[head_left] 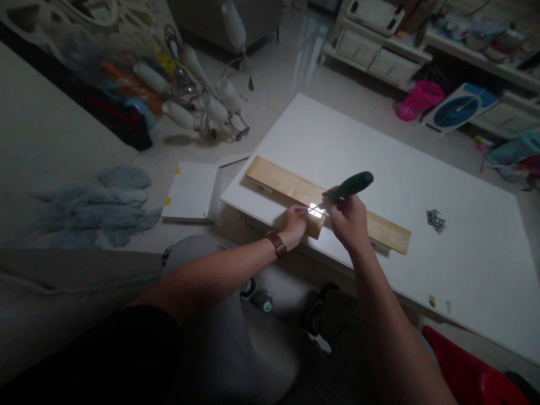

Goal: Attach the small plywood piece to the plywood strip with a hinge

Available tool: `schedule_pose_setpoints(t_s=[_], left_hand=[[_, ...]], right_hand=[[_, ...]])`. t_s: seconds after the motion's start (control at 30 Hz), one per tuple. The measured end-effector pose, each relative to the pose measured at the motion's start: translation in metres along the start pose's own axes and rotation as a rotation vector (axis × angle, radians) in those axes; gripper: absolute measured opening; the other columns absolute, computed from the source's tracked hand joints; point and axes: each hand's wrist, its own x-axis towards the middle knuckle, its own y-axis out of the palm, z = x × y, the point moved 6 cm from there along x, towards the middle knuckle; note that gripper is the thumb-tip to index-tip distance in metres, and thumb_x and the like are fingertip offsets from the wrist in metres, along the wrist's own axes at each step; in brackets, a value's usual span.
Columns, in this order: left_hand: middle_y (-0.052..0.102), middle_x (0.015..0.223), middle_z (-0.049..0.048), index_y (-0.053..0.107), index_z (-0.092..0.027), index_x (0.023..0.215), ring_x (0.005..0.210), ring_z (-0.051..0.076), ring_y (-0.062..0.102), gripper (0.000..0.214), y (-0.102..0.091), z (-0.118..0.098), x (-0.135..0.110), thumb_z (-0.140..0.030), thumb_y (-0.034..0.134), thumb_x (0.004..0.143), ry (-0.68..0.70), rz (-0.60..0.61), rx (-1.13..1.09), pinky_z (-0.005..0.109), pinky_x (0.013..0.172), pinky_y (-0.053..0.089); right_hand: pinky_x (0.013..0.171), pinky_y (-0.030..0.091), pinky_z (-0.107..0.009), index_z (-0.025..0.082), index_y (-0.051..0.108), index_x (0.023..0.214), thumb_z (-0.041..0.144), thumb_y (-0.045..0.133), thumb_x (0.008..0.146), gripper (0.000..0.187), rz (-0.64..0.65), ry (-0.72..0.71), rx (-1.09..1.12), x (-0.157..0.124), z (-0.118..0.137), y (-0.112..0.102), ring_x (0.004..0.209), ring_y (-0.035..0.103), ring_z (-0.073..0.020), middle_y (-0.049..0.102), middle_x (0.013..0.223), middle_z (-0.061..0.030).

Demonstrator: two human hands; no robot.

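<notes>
A screwdriver with a green handle is gripped in my right hand, tilted so its shaft points down to the left. The tip meets a shiny metal bracket on a short wooden piece that joins a long wooden board. Beside the tip, my left hand has its fingers pinched together; whatever they hold is too small to make out. The long board lies on a white panel and passes behind my right hand.
More metal brackets lie in a small heap on the panel's right side. Small bits sit near its front edge. On the floor are a white box-like piece, a lamp with several white shades, a grey-blue cloth and a pink basket.
</notes>
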Motion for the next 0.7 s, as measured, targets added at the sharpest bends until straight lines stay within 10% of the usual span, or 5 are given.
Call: schedule_pose_setpoints(t_s=[0.7], left_hand=[[0.074,0.088,0.0061,0.065,-0.020,0.077,0.086,0.020,0.066,0.014,0.0001,-0.0069,-0.0055,-0.015,0.061,0.089,-0.022,-0.003,-0.025,0.030,0.078,0.046]], right_hand=[[0.065,0.052,-0.038,0.022,0.073,0.087,0.040,0.069,0.085,0.019,-0.128,-0.010,-0.199,0.0016,-0.0024,0.0052,0.061,0.067,-0.0217,0.070,0.067,-0.0032]])
